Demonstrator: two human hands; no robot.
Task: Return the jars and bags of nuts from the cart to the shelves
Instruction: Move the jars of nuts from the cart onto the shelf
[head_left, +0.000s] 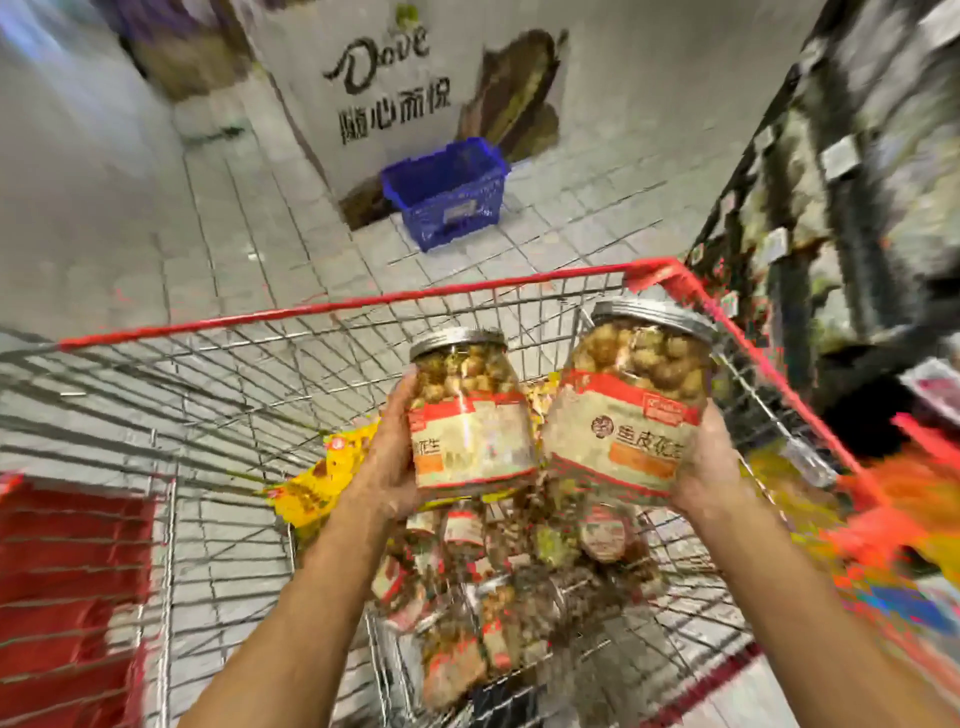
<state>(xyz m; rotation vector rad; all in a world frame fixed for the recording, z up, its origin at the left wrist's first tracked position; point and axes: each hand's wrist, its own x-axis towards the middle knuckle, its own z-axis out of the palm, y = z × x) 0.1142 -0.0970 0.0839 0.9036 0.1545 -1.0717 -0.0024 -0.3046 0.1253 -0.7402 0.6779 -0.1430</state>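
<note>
I hold two clear plastic jars of coated nuts above the wire cart (322, 312), each with a silver lid and a red-and-white label. My left hand (387, 457) grips the left jar (467, 410) from its side and bottom. My right hand (706, 467) grips the right jar (634, 400), which leans slightly left and touches the other jar. Below them, in the cart's bottom, lie several more jars (498, 597) and a yellow bag of nuts (322, 478). The dark shelves (857, 156) rise at the right, blurred.
A blue shopping basket (447, 192) stands on the tiled floor ahead, against a white display panel (415, 78) with printed lettering. A red cart seat flap (67, 571) fills the lower left. Colourful blurred goods (904, 545) sit low at the right.
</note>
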